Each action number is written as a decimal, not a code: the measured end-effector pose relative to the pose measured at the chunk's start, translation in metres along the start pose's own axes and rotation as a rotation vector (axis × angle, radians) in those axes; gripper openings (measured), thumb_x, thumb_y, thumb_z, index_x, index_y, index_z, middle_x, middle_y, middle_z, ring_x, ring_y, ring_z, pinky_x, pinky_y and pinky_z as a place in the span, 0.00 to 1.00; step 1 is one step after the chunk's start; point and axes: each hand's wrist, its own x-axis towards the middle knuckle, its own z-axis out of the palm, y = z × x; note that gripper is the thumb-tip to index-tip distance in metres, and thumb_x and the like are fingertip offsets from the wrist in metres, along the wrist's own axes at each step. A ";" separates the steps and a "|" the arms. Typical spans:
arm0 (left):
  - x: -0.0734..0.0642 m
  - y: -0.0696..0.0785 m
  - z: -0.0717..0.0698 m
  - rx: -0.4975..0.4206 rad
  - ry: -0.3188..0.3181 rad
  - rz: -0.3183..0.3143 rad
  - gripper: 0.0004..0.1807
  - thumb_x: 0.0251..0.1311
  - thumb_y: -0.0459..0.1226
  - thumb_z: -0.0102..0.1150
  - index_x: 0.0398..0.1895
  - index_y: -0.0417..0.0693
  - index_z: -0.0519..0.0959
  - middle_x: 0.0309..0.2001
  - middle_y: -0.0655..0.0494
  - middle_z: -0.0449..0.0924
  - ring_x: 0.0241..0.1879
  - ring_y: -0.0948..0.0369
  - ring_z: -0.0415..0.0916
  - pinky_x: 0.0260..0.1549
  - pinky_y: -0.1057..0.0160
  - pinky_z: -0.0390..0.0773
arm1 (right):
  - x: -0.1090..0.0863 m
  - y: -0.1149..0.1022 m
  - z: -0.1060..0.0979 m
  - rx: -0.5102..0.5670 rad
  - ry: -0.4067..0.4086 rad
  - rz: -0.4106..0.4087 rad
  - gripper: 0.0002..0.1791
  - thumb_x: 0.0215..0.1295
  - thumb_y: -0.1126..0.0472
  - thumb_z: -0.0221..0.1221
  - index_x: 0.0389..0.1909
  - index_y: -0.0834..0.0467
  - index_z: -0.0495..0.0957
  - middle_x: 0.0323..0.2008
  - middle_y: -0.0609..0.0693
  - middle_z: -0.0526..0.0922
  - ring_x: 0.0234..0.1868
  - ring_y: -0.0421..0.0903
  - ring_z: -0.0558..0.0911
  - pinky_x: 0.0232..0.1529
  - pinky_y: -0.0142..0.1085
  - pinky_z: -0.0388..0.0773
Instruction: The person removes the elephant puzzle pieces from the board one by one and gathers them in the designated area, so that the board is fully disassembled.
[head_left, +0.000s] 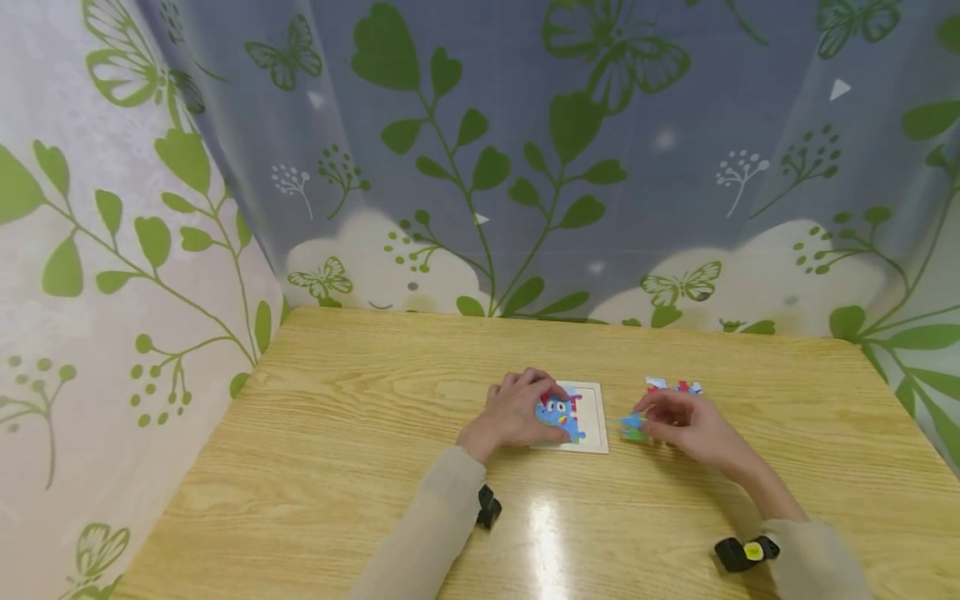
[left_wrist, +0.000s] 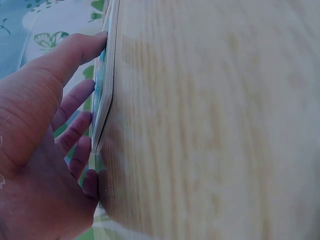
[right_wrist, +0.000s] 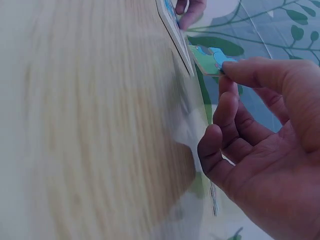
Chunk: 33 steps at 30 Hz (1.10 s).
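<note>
The puzzle board [head_left: 592,417] lies flat on the table [head_left: 337,400], a little right of centre in the lower half of the head frame, and partly filled. The joined pieces [head_left: 551,417] in its left part show a blue character with big round eyes; a bare pale strip runs down its right part.

Your left hand [head_left: 513,412] rests over the left part of the board, fingers relaxed and spread toward the far edge, thumb near the bottom edge. In the left wrist view your thumb tip touches the board's face, upper left of the frame.

Your right hand [head_left: 697,425] pinches a blue and green piece [head_left: 632,427] between thumb and index finger, just right of the board and apart from it. The right wrist view shows that pinch at upper right, the other fingers loosely bent.

Beyond your right hand, right of centre in the head frame, two loose pieces with red and white on them [head_left: 656,383] [head_left: 686,387] lie on the table, partly hidden by your fingers. You wear light sleeves [head_left: 431,521] and a black device [head_left: 489,508] at each wrist. A blue-grey curtain [head_left: 660,167] with green leaves and butterflies fills the upper frame.
</note>
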 end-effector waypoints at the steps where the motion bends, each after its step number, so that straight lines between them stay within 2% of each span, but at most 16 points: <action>1: 0.000 0.000 0.000 0.000 0.000 0.000 0.27 0.55 0.57 0.71 0.59 0.69 0.78 0.72 0.62 0.65 0.69 0.50 0.61 0.62 0.45 0.61 | -0.002 0.000 -0.002 -0.003 0.008 0.006 0.13 0.69 0.62 0.65 0.51 0.63 0.81 0.37 0.55 0.84 0.29 0.46 0.81 0.29 0.37 0.78; 12: 0.000 0.000 -0.001 -0.005 0.000 -0.001 0.27 0.55 0.57 0.71 0.58 0.69 0.78 0.72 0.62 0.65 0.69 0.50 0.61 0.63 0.44 0.60 | -0.014 0.008 -0.019 -0.001 0.037 0.035 0.15 0.71 0.60 0.64 0.54 0.62 0.80 0.34 0.56 0.83 0.27 0.49 0.79 0.26 0.37 0.75; 24: 0.000 -0.001 -0.001 -0.006 0.004 0.003 0.27 0.55 0.57 0.72 0.59 0.68 0.78 0.71 0.62 0.66 0.68 0.50 0.61 0.62 0.44 0.61 | -0.024 0.016 -0.035 -0.050 0.125 0.070 0.16 0.71 0.59 0.64 0.53 0.63 0.80 0.33 0.47 0.84 0.29 0.44 0.80 0.29 0.35 0.77; 33: -0.001 0.000 -0.002 0.001 -0.002 0.003 0.27 0.55 0.57 0.72 0.58 0.70 0.78 0.72 0.62 0.65 0.69 0.50 0.61 0.63 0.44 0.60 | -0.029 0.025 -0.045 -0.031 0.158 0.060 0.15 0.72 0.61 0.63 0.54 0.65 0.79 0.31 0.44 0.84 0.28 0.44 0.79 0.28 0.36 0.75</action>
